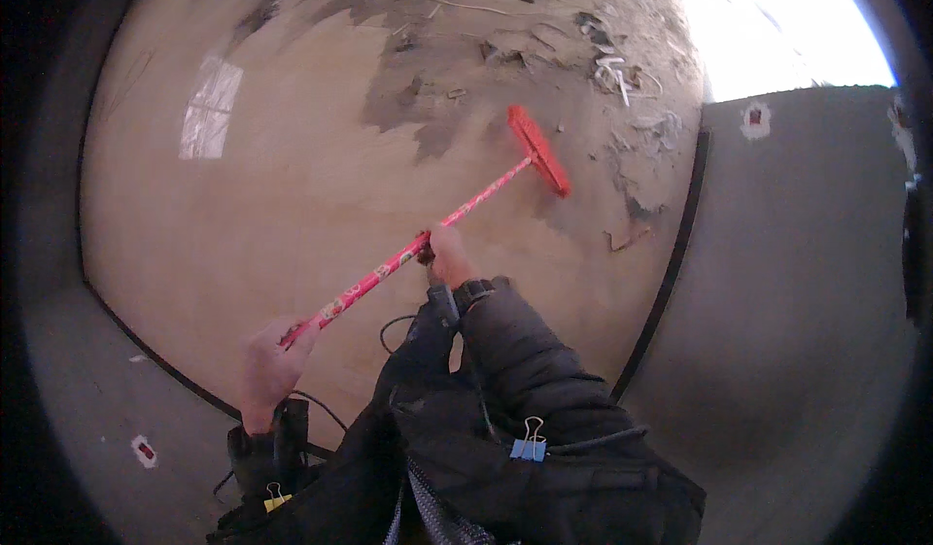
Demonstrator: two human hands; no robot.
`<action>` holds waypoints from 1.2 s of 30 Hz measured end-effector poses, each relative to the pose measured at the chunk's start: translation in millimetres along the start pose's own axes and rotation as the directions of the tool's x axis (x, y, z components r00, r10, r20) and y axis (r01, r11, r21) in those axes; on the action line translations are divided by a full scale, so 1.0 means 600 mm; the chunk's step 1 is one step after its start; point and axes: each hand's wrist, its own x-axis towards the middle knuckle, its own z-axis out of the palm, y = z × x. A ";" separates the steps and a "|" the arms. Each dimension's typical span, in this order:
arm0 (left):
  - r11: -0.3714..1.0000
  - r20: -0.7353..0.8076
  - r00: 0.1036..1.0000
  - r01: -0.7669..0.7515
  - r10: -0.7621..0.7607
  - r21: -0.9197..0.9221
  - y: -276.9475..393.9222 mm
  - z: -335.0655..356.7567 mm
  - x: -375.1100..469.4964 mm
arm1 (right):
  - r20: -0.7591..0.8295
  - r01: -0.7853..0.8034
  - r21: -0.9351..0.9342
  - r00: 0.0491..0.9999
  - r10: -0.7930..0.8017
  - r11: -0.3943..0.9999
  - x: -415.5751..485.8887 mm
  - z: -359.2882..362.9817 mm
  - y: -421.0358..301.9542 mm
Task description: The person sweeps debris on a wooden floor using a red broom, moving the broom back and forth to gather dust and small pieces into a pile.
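A push broom with a red head (pixel 538 150) and a pink patterned handle (pixel 368 283) reaches from the lower left towards the upper right. My left hand (pixel 277 359) is closed round the top end of the handle. Farther down the handle, my right hand (pixel 448 253) grips it, with a dark watch or band at the wrist. The bristles rest on or just over the dusty floor (pixel 291 210); contact cannot be told. Loose dirt and scraps (pixel 510 53) lie beyond the broom head.
White strips and crumpled plastic (pixel 660 131) lie among debris at the right. A bent thin piece (pixel 627 240) lies near the right wall's dark skirting (pixel 674 268). Grey walls (pixel 794 253) stand at both sides, and a bright opening (pixel 787 28) is at the upper right.
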 end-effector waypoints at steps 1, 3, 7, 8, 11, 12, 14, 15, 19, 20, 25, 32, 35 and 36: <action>0.998 0.026 0.997 0.068 -0.069 0.006 0.010 -0.006 0.004 | 0.021 -0.004 0.062 1.000 0.003 0.998 -0.012 -0.005 -0.019; 0.993 0.032 0.993 0.114 -0.114 -0.001 0.029 -0.022 0.016 | 0.016 0.032 0.197 0.999 -0.036 0.980 -0.041 -0.013 -0.040; 0.989 -0.199 0.971 -0.142 0.129 -0.050 0.065 -0.058 0.030 | 0.055 0.084 0.442 0.991 -0.121 0.893 -0.096 -0.036 -0.034; 0.964 -0.249 0.942 -0.252 0.224 -0.086 0.073 -0.058 0.030 | 0.060 0.085 0.521 0.989 -0.136 0.849 -0.108 -0.047 -0.025; 0.883 -0.320 0.853 -0.460 0.412 -0.090 0.103 -0.038 0.021 | 0.071 0.033 0.683 0.991 -0.111 0.729 -0.143 -0.094 0.009; 0.857 -0.317 0.829 -0.508 0.461 -0.080 0.116 -0.030 0.021 | 0.012 0.053 0.724 0.996 -0.090 0.688 -0.154 -0.114 0.021; 0.784 -0.306 0.803 -0.582 0.512 -0.216 0.151 -0.001 0.010 | 0.024 0.009 0.769 0.999 -0.042 0.639 -0.178 -0.157 0.045; 0.767 -0.308 0.808 -0.581 0.503 -0.271 0.172 0.015 0.007 | 0.002 -0.010 0.789 1.000 0.013 0.614 -0.190 -0.179 0.057; 0.757 -0.068 0.858 -0.484 0.509 -0.440 0.269 0.094 -0.005 | -0.013 -0.031 0.888 0.996 0.091 0.459 -0.238 -0.265 0.100; 0.747 0.032 0.865 -0.414 0.501 -0.520 0.289 0.113 -0.014 | -0.026 -0.020 0.906 0.994 0.103 0.423 -0.248 -0.284 0.111; 0.682 0.420 0.576 -0.372 0.702 -0.630 0.364 0.186 -0.014 | -0.070 0.020 0.946 0.987 0.142 0.324 -0.274 -0.340 0.160; 0.696 0.696 -0.006 -0.024 0.718 -0.718 0.393 0.259 0.033 | -0.188 0.133 0.965 0.953 0.238 0.228 -0.248 -0.344 0.180; 0.763 0.766 0.100 0.068 0.636 -0.642 0.390 0.264 0.078 | -0.150 0.096 0.968 0.962 0.230 0.230 -0.202 -0.322 0.147; 0.843 0.827 0.246 0.066 0.505 -0.534 0.383 0.247 0.093 | -0.148 0.096 0.964 0.968 0.203 0.248 -0.181 -0.308 0.126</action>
